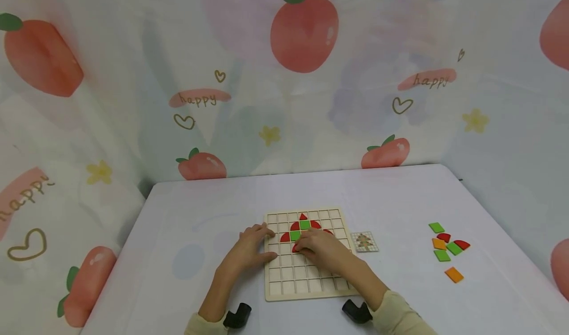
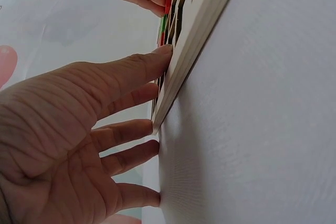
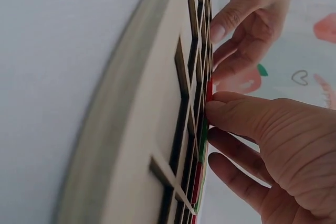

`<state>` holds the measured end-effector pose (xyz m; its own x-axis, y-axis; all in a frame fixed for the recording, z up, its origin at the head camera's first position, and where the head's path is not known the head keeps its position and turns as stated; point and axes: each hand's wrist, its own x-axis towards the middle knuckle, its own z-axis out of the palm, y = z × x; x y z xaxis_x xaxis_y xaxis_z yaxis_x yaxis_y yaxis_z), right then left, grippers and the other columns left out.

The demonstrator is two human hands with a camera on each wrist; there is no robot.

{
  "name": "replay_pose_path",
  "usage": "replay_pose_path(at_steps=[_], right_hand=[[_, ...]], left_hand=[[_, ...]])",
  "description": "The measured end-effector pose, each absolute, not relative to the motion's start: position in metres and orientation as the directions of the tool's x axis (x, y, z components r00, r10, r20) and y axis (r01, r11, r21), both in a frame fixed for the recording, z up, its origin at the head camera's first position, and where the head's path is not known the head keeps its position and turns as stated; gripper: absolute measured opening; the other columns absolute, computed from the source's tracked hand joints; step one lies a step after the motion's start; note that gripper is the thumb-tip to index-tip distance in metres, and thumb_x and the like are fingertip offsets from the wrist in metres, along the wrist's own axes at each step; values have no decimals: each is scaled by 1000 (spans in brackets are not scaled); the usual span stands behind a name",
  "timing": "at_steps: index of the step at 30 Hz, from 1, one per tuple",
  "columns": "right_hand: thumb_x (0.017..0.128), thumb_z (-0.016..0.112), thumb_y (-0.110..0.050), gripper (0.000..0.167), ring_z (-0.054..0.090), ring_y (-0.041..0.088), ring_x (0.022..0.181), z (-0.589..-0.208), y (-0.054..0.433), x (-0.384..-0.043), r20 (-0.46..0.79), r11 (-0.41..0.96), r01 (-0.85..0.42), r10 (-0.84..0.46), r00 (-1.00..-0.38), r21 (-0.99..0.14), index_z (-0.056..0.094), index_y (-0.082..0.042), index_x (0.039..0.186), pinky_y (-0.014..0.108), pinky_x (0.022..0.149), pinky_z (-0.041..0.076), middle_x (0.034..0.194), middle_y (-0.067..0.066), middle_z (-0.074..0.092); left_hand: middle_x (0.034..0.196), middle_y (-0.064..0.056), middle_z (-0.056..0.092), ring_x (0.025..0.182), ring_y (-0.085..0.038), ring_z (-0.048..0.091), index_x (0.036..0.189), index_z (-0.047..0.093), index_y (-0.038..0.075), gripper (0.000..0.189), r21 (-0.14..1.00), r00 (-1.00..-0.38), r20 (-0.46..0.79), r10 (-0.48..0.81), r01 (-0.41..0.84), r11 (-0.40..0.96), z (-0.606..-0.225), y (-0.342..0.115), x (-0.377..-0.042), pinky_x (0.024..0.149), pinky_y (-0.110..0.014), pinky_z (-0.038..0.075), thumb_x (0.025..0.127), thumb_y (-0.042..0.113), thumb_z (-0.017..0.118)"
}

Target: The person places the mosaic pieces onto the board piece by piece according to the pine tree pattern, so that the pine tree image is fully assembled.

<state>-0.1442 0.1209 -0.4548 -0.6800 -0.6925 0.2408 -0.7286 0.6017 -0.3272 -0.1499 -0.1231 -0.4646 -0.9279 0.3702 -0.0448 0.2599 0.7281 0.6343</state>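
Observation:
A wooden grid board (image 1: 311, 296) lies on the white table with red and green flat pieces in its cells. A red triangle (image 1: 303, 217) sits at the top, above a green square (image 1: 304, 225) flanked by red rounded pieces. My left hand (image 1: 250, 248) rests at the board's left edge, its fingers spread and thumb touching the rim. Over the middle of the grid, my right hand (image 1: 323, 250) pinches a red rounded piece (image 3: 209, 89) with thumb and fingertips, low against the board. That hand covers several cells from the head view.
A small pattern card (image 1: 365, 242) lies right of the board. Farther right are loose pieces: green squares (image 1: 437, 227), orange squares (image 1: 454, 274) and red rounded pieces (image 1: 462, 245). Black wrist mounts (image 1: 237, 316) sit at both wrists. A printed cloth (image 1: 293, 107) hangs behind the table.

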Motion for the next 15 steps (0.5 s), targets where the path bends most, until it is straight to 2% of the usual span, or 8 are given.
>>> replay_pose_path(at_steps=[8, 15], right_hand=[[90, 78, -10, 13, 66, 17, 103, -456, 135, -138, 213, 666, -666, -635, -743, -337, 77, -15, 102, 35, 89, 57, 107, -2, 71], [87, 80, -6, 15, 67, 20, 103, -451, 160, -137, 296, 689, -647, -576, -762, -325, 76, -12, 101, 37, 87, 59, 104, -1, 72]], left_hand=[[151, -24, 48, 141, -47, 42, 125, 66, 9, 45, 630, -931, -50, 362, 252, 735, -467, -121, -148, 113, -75, 22, 86, 21, 84], [151, -24, 49, 141, -47, 42, 126, 66, 9, 45, 621, -934, -40, 355, 255, 741, -462, -121, -148, 113, -74, 23, 86, 20, 84]])
